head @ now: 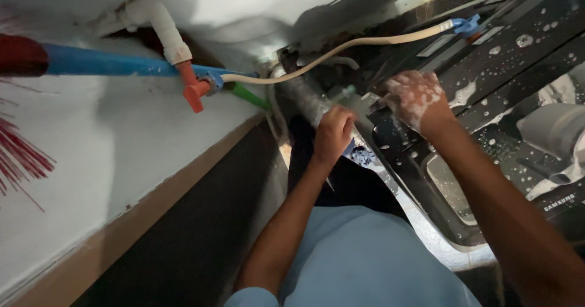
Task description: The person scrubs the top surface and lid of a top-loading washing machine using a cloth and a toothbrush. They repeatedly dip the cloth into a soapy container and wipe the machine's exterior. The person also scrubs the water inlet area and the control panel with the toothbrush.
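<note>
Left hand (333, 133): curled into a fist at the centre of view, fingers closed around something at the back edge of the washing machine; what is gripped hidden by the fingers, a patch of blue-and-white cloth or sponge (361, 154) showing just at 4 o'clock of the knuckles.
Right hand (416, 99): at 2 o'clock of the left hand, coated in white soap foam, fingers bent and pressed down on the black machine top; whether anything is pinched under them cannot be told.
Washing machine top (518, 69): black glossy panel filling the right side, dotted with water drops and suds, touching both hands.
Grey ribbed hose (304, 99): just at 11 o'clock of the left hand, running down behind the machine.
Cream hose (341, 48): arcing from the tap at 10 o'clock across to a blue connector (466, 25) at 1 o'clock on the machine.
Red-handled tap (195, 90): on the wall at 9 o'clock of the left hand, fed by a white pipe (161, 23) from above.
Blue pipe (103, 63): lying along the wall, far at 9 o'clock.
Red broom bristles (21, 154): at the left edge of view.
Light blue shirt (365, 264): at 6 o'clock, below the arms.
</note>
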